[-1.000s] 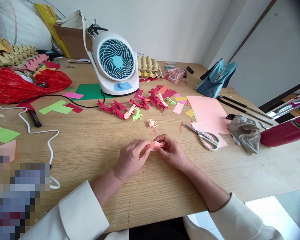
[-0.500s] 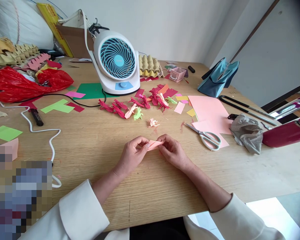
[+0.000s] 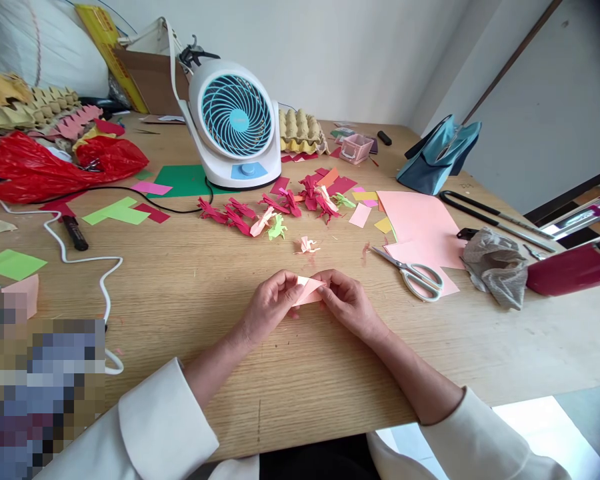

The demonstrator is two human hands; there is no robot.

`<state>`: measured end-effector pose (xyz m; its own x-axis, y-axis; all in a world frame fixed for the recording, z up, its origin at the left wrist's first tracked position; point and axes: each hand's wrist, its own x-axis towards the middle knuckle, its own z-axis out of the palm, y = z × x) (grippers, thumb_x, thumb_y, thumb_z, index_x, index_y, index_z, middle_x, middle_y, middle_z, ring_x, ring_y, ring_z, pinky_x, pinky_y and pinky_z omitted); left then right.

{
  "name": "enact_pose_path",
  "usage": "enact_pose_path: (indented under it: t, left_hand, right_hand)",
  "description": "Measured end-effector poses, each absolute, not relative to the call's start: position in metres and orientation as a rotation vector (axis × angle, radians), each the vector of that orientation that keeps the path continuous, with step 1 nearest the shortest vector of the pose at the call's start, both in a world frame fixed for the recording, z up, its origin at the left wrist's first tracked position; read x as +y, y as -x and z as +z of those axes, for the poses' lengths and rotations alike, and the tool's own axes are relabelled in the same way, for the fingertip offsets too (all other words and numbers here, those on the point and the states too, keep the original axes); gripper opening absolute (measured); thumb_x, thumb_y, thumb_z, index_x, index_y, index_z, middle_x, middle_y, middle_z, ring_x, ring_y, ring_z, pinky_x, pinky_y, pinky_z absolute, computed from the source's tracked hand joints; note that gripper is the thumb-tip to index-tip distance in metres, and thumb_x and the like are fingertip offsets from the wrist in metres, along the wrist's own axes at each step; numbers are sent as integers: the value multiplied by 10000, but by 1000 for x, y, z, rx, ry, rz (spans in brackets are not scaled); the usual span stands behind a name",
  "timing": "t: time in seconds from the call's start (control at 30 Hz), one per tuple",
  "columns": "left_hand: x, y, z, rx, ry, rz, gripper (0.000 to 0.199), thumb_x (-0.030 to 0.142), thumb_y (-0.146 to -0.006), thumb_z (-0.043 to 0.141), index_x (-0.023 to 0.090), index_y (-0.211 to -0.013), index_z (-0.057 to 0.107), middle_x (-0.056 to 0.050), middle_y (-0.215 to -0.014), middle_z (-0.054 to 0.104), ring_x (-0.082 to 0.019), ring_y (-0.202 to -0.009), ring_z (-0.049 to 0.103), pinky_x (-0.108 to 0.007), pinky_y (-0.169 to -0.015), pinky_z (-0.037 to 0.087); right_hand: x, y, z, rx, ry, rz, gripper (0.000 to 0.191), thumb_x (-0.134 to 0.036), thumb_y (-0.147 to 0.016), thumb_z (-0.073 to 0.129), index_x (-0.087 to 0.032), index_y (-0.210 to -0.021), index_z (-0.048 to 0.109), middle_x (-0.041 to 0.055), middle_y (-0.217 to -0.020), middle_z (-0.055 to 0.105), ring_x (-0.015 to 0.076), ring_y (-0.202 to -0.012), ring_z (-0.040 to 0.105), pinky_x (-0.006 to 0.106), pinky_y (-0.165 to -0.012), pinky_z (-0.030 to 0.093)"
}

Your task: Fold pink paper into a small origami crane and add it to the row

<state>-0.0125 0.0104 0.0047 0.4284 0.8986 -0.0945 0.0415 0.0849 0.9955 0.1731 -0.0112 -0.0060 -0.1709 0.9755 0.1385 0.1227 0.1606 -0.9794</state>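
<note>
Between both hands is a small folded piece of pink paper (image 3: 309,291), held just above the wooden table. My left hand (image 3: 273,300) pinches its left side, thumb on top. The thumb and fingers of my right hand (image 3: 347,301) are closed on its right corner. Beyond the hands lies a small pale pink folded-paper figure (image 3: 307,245). Farther back, several red, pink and green folded-paper figures (image 3: 237,219) sit in a loose row. Grey-handled scissors (image 3: 415,275) rest to the right on pink paper sheets (image 3: 420,223).
A white and blue fan (image 3: 239,127) stands at the back. On the left are a red plastic bag (image 3: 40,170), a black marker (image 3: 75,233) and a white cable (image 3: 85,260). A crumpled grey cloth (image 3: 495,267), a dark red bottle (image 3: 575,263) and a blue bag (image 3: 437,157) stand right.
The pink paper has tilted up and now shows a wider, triangular face. Both hands have shifted their grip slightly, staying in nearly the same place.
</note>
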Motion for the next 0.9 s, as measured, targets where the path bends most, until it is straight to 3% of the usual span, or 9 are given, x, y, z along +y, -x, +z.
enact_pose_path:
  t: [0.2, 0.37, 0.53, 0.63, 0.7, 0.8, 0.9]
  left_hand:
    - [8, 14, -4, 860, -1589, 824, 600, 501, -759, 730, 187, -1237, 551, -48, -959, 660, -176, -821, 620, -249, -674, 525]
    - [7, 10, -13, 1033, -1708, 901, 307, 285, -824, 656, 199, -1115, 609, -23, -905, 671, -160, -804, 624, -246, -699, 503]
    - [9, 9, -11, 1078, -1742, 927, 247, 164, -817, 569, 176, -1055, 635, -17, -879, 684, -141, -763, 616, -239, -692, 485]
    - [9, 10, -5, 1088, -1867, 950, 240, 109, -806, 531, 172, -986, 677, -25, -915, 676, -142, -815, 603, -237, -732, 464]
    - [9, 10, -3, 1091, -1947, 940, 238, 99, -814, 511, 174, -945, 695, -9, -836, 627, -127, -756, 567, -225, -684, 435]
    - [8, 9, -3, 1110, -2004, 876, 194, 92, -812, 485, 155, -724, 647, 25, -675, 464, -98, -596, 440, -218, -555, 347]
    - [6, 8, -5, 1095, -2033, 837, 222, 68, -791, 472, 153, -593, 526, 32, -647, 411, -94, -579, 399, -223, -538, 307]
  right_hand:
    - [-10, -174, -7, -1479, 1202, 1101, 339, -496, -923, 546, -169, -910, 634, 10, -679, 589, 134, -571, 531, 259, -549, 416]
    - [-10, -171, -7, -1483, 1190, 1213, 371, -526, -927, 523, -173, -852, 613, 9, -663, 604, 140, -571, 566, 264, -567, 425]
    - [-11, -168, -6, -1609, 1212, 1105, 368, -475, -947, 494, -173, -772, 609, 17, -698, 586, 142, -645, 540, 265, -612, 408]
    - [-13, -167, -5, -1608, 1255, 975, 248, -399, -928, 547, -176, -841, 612, 21, -775, 587, 129, -647, 510, 253, -583, 393]
    - [-15, -167, -4, -1597, 1264, 893, 154, -337, -900, 592, -183, -888, 596, 23, -829, 587, 122, -647, 495, 248, -574, 391]
    - [-15, -167, -1, -1629, 1226, 747, 75, -254, -871, 611, -191, -853, 575, 26, -853, 561, 137, -724, 497, 260, -644, 408]
    - [-14, -168, 1, -1628, 1198, 748, 124, -225, -859, 597, -196, -756, 534, 6, -777, 510, 138, -705, 469, 265, -639, 390]
